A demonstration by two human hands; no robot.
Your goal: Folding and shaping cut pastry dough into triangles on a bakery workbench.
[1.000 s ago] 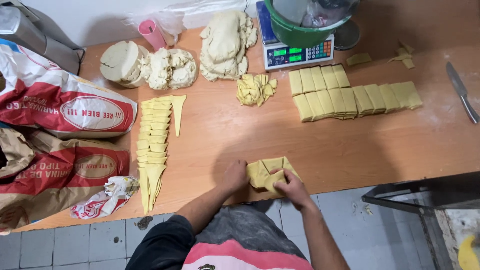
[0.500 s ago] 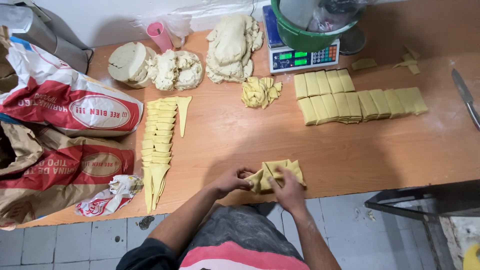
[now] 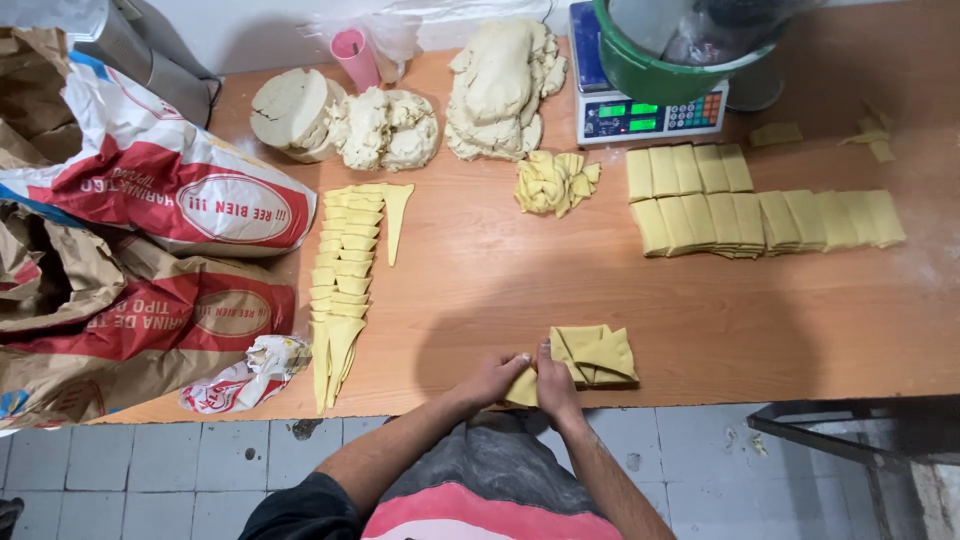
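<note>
Both hands, left (image 3: 493,378) and right (image 3: 553,377), pinch one yellow dough piece (image 3: 522,388) at the desk (image 3: 480,290) edge (small dough stack (image 3: 597,354) just beside).

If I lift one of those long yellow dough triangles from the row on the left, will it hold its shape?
Probably not: each dough triangle is thin and tapers to a narrow tip, so it would likely droop or stretch. The piece between the left hand and right hand already bends softly. It looks light, and perhaps a little tacky on the wooden table.

A single head-worn camera looks steeply down from above the person, fairly high, facing the wooden table (image 3: 480,290) edge and tiled floor (image 3: 150,480).
</note>
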